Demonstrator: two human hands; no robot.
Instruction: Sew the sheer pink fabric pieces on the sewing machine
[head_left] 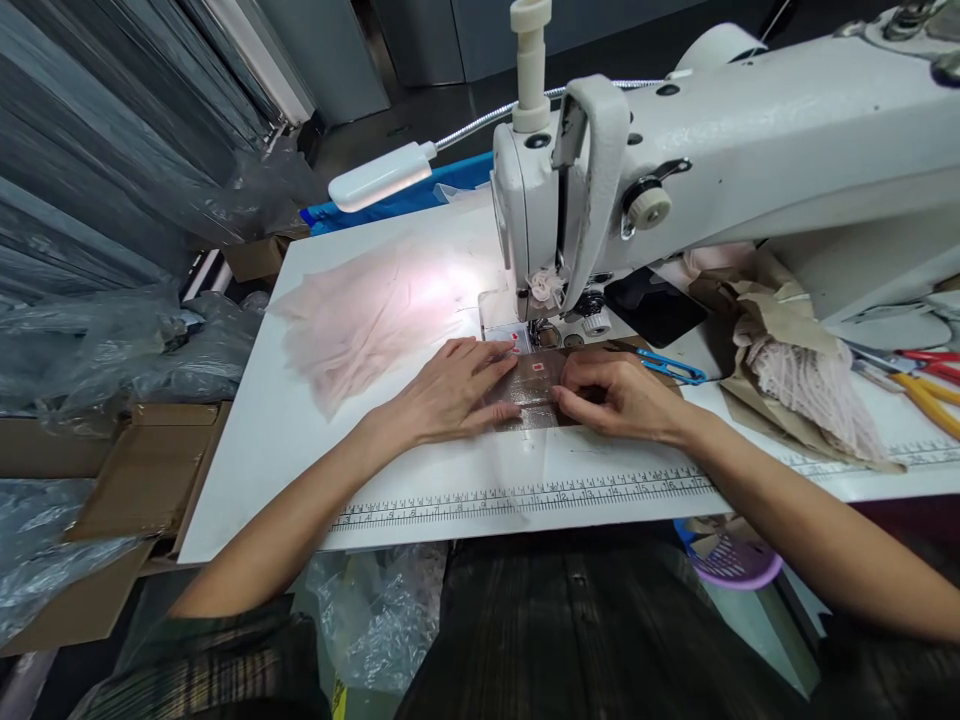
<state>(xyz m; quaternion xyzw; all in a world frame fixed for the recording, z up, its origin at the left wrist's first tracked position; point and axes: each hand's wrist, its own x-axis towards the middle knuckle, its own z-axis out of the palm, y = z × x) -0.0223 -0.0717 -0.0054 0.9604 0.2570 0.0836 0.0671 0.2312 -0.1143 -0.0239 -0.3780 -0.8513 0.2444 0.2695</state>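
My left hand (454, 395) lies with its fingers stretched out and apart, pressing on sheer fabric (531, 392) just in front of the sewing machine's presser foot (541, 332). On the other side of that fabric, my right hand (619, 395) is curled, thumb and fingertips pinched at its edge. A small red-and-white mark shows through the fabric between my hands. Beyond my left hand, a pile of pale pink sheer cloth (367, 310) spreads over the white table (277, 450). Blue thread snips (671, 366) lie right behind my right hand.
The white sewing machine (787, 130) stands over the table, with a lit lamp (382, 177) at its left. Brown paper with pink lace (810, 385) and yellow-handled scissors (926, 400) lie at right. A printed ruler (450, 507) runs along the front edge. Cardboard boxes (142, 470) stand left.
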